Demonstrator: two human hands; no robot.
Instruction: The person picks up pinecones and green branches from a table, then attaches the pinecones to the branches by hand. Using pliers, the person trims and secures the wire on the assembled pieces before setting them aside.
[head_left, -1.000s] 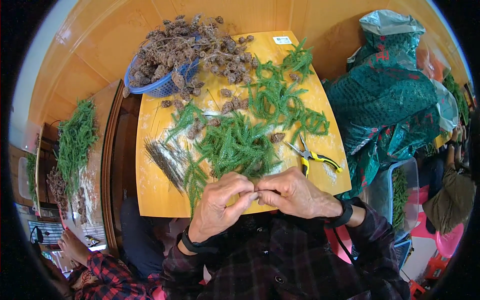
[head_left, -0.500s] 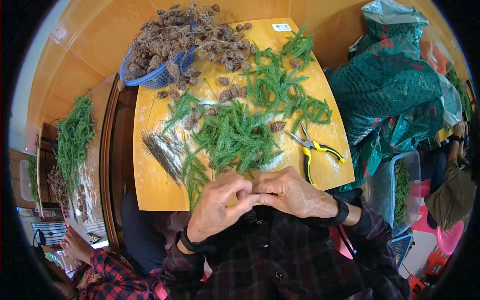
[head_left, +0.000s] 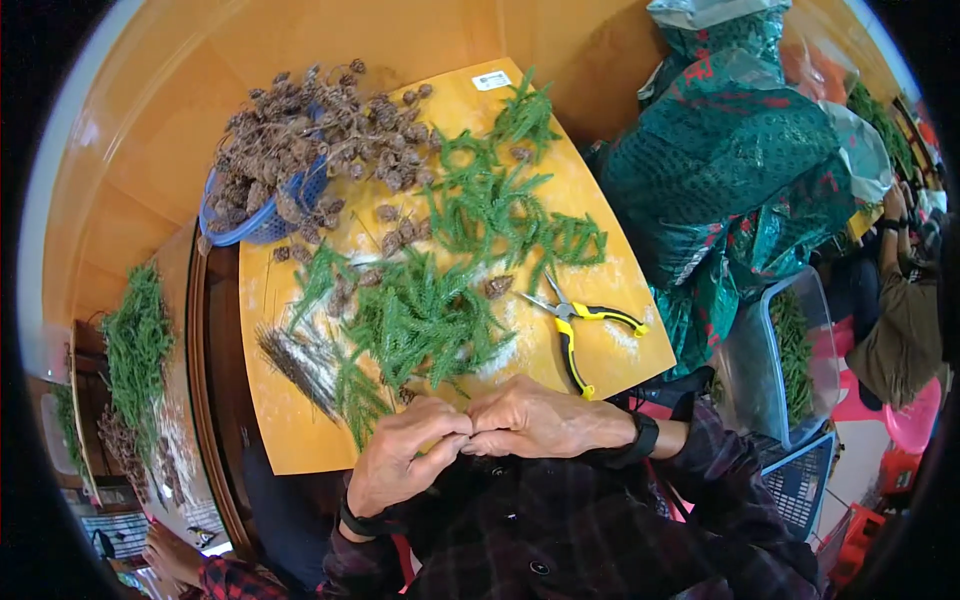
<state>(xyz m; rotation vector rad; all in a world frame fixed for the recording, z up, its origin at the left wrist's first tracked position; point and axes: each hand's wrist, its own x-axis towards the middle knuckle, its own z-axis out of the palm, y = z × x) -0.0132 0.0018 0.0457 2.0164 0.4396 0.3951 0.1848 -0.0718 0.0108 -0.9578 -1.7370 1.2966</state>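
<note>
At the near edge of the table, my left hand (head_left: pixel 402 452) and my right hand (head_left: pixel 545 418) meet, fingertips pinched together. Whatever lies between them is hidden. Just beyond sits a heap of green artificial pine sprigs (head_left: pixel 425 318). Left of that heap lies a bundle of thin dark wires (head_left: pixel 298 368), beside a loose sprig (head_left: pixel 360 402). Needle-nose pliers (head_left: pixel 564 312) with yellow and black handles rest, jaws spread, to the right. A brown pine cone (head_left: pixel 498 287) lies between heap and pliers.
A blue basket (head_left: pixel 262 222) overflows with dried pine cones (head_left: pixel 290 140) at the table's far left. Green bags (head_left: pixel 730 170) and a clear bin (head_left: pixel 778 430) of greenery stand to the right. Another person's hand (head_left: pixel 172 552) shows at lower left, a sleeve (head_left: pixel 900 335) at far right.
The view has turned, so the table appears shifted left and tilted. My hands remain pinched together, the fingertips now closer to each other. The things on the table lie as before.
</note>
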